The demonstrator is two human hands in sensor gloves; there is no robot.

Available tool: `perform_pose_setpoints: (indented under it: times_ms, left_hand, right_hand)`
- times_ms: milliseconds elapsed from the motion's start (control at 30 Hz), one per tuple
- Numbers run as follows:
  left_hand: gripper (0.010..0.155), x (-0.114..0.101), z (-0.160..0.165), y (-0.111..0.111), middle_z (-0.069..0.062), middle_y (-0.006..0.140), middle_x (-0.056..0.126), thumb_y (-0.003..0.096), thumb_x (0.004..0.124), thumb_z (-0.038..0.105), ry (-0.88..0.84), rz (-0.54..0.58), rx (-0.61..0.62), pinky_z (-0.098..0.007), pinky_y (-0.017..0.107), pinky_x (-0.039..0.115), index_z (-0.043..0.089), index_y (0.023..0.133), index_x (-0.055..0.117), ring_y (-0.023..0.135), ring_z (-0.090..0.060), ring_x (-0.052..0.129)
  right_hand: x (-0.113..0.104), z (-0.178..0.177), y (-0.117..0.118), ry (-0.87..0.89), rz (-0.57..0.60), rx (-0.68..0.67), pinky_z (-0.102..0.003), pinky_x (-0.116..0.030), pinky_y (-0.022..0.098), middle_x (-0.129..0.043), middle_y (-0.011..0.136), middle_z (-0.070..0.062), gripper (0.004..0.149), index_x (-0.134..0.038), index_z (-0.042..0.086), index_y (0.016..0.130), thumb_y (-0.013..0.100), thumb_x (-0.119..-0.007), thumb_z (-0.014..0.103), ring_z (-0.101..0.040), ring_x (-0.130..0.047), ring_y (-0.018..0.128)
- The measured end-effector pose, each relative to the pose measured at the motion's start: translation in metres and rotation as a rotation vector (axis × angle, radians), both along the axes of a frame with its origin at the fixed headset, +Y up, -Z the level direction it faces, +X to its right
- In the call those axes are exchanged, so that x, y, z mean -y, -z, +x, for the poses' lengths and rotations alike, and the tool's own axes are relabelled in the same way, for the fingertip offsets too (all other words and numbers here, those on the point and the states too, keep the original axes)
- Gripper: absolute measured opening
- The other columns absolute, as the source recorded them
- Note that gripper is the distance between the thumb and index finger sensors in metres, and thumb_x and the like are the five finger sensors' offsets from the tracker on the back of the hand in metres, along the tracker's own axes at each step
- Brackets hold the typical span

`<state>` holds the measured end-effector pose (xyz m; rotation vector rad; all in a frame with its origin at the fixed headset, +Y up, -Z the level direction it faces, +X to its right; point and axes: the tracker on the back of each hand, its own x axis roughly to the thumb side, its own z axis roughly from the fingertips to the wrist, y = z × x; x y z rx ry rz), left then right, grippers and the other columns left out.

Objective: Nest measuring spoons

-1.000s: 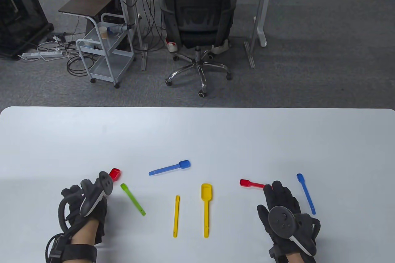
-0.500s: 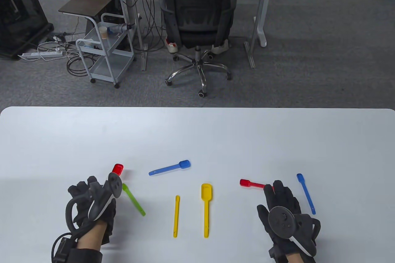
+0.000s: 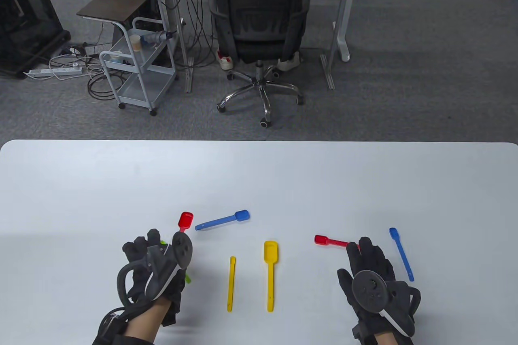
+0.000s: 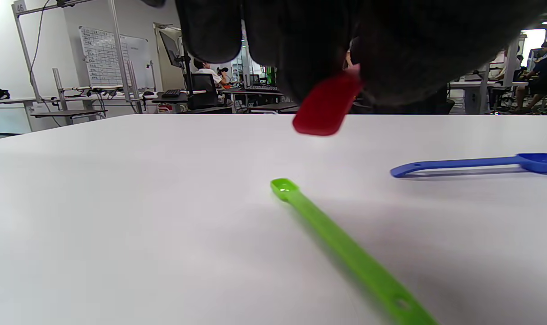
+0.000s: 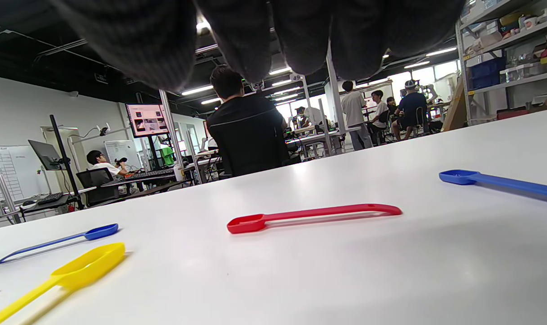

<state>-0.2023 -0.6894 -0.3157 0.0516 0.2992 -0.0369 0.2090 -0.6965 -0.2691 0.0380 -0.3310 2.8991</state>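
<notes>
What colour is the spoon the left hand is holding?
Red. The left hand holds a red spoon above the table; it shows best in the left wrist view.

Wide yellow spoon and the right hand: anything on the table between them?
Yes, in the table view a small red spoon lies between the wide yellow spoon and the right hand, its handle running under the fingertips.

White worktop, rounded far corners. Lying flat on it, left to right: green spoon, mostly hidden in table view; blue spoon, bowl right; thin yellow spoon; broad yellow spoon, bowl far; red spoon, bowl left; second blue spoon near right side, bowl far. All apart.
</notes>
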Motion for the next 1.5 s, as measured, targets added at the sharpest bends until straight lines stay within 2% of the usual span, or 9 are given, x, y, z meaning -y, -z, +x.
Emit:
perform_pose_setpoints:
  times_ms: [333,667,933,1067,1100,1133,1167,1500]
  left_hand:
    - [0.049,0.000,0.061,-0.014,-0.010,0.113,0.073,0.0397,0.096,0.047,0.002,0.033,0.053,-0.065,0.079,0.052,0.008,0.070,0.099,0.105,-0.048,0.079]
    - [0.049,0.006,0.123,-0.022,-0.011,0.113,0.073,0.0395,0.096,0.047,-0.034,0.011,0.098,-0.065,0.079,0.052,0.007,0.068,0.099,0.104,-0.049,0.079]
    - [0.049,0.023,0.169,-0.026,-0.012,0.112,0.073,0.0392,0.095,0.047,-0.092,-0.028,0.103,-0.066,0.078,0.052,0.006,0.067,0.100,0.103,-0.050,0.078]
    - [0.050,0.032,0.182,-0.026,-0.013,0.111,0.074,0.0391,0.095,0.047,-0.080,-0.047,0.092,-0.066,0.078,0.051,0.006,0.066,0.100,0.103,-0.050,0.079]
    - [0.046,0.034,0.184,-0.027,-0.012,0.108,0.077,0.0369,0.096,0.044,-0.082,-0.055,0.086,-0.064,0.076,0.055,0.005,0.062,0.101,0.100,-0.048,0.082]
    - [0.052,0.036,0.186,-0.027,-0.013,0.113,0.071,0.0412,0.094,0.049,-0.085,-0.062,0.083,-0.067,0.079,0.049,0.006,0.069,0.099,0.105,-0.051,0.076]
    - [0.049,0.039,0.188,-0.027,-0.013,0.111,0.074,0.0395,0.095,0.047,-0.084,-0.070,0.075,-0.066,0.078,0.051,0.006,0.066,0.100,0.103,-0.050,0.079]
    - [0.049,0.046,0.192,-0.027,-0.014,0.111,0.074,0.0399,0.094,0.048,-0.097,-0.106,0.059,-0.066,0.078,0.051,0.006,0.064,0.100,0.103,-0.051,0.078]
  right_hand:
    - [0.000,0.000,0.000,-0.014,-0.014,0.022,-0.065,-0.060,0.068,-0.058,0.120,-0.025,0.066,-0.065,0.016,0.109,0.051,-0.073,0.046,-0.056,-0.068,0.100]
    - [-0.001,0.000,0.001,-0.017,-0.017,0.026,-0.066,-0.060,0.068,-0.058,0.120,-0.025,0.066,-0.065,0.016,0.109,0.051,-0.073,0.046,-0.056,-0.067,0.100]
    - [-0.001,-0.001,0.001,-0.029,-0.022,0.027,-0.066,-0.060,0.068,-0.057,0.120,-0.025,0.066,-0.065,0.016,0.109,0.051,-0.074,0.046,-0.056,-0.067,0.100]
    - [-0.001,-0.001,0.000,-0.028,-0.016,0.027,-0.065,-0.060,0.068,-0.057,0.120,-0.025,0.066,-0.065,0.016,0.109,0.051,-0.073,0.046,-0.056,-0.067,0.100]
    - [-0.001,-0.001,0.000,-0.027,-0.015,0.027,-0.066,-0.060,0.068,-0.057,0.120,-0.025,0.066,-0.065,0.016,0.109,0.051,-0.073,0.046,-0.056,-0.067,0.100]
    - [-0.001,-0.001,-0.001,-0.025,-0.014,0.027,-0.066,-0.060,0.068,-0.057,0.120,-0.025,0.066,-0.065,0.016,0.109,0.051,-0.073,0.046,-0.056,-0.067,0.100]
    - [-0.001,-0.001,-0.001,-0.024,-0.013,0.027,-0.066,-0.060,0.068,-0.057,0.120,-0.025,0.066,-0.065,0.016,0.109,0.051,-0.073,0.046,-0.056,-0.067,0.101]
    - [-0.001,-0.002,-0.001,-0.024,-0.014,0.021,-0.066,-0.060,0.068,-0.057,0.121,-0.025,0.066,-0.065,0.016,0.109,0.051,-0.074,0.046,-0.056,-0.067,0.100]
